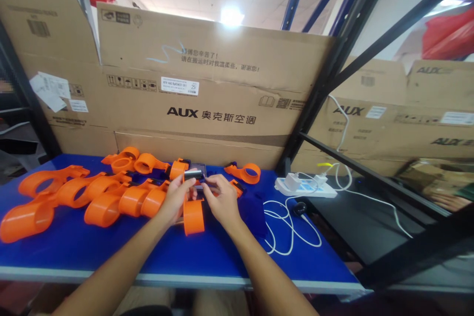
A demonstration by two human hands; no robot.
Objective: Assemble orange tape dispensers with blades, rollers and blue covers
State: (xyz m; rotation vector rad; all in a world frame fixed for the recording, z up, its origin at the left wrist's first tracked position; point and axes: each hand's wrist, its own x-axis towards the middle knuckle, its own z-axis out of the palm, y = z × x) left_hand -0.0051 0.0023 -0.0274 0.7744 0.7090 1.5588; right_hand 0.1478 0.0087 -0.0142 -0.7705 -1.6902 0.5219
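Above the front middle of the blue table, my left hand (177, 200) is closed around an orange tape dispenser (194, 218). Its wide ring hangs down between my two hands, and a dark end piece (194, 175) sits at the top by my left fingers. My right hand (223, 202) meets it from the other side, thumb and fingers pinched at the dark end; the exact thing under those fingertips is hidden. Several more orange tape dispensers (101, 210) lie left of my hands. Another dispenser (249, 173) rests behind my right hand.
A white power strip (305, 186) with plugs stands at the table's right, with looped white cable (292, 229) in front. Dark blue film or bag (252, 212) lies beside my right hand. Large cardboard (215, 94) walls the back. A black metal frame post (314, 94) rises at right.
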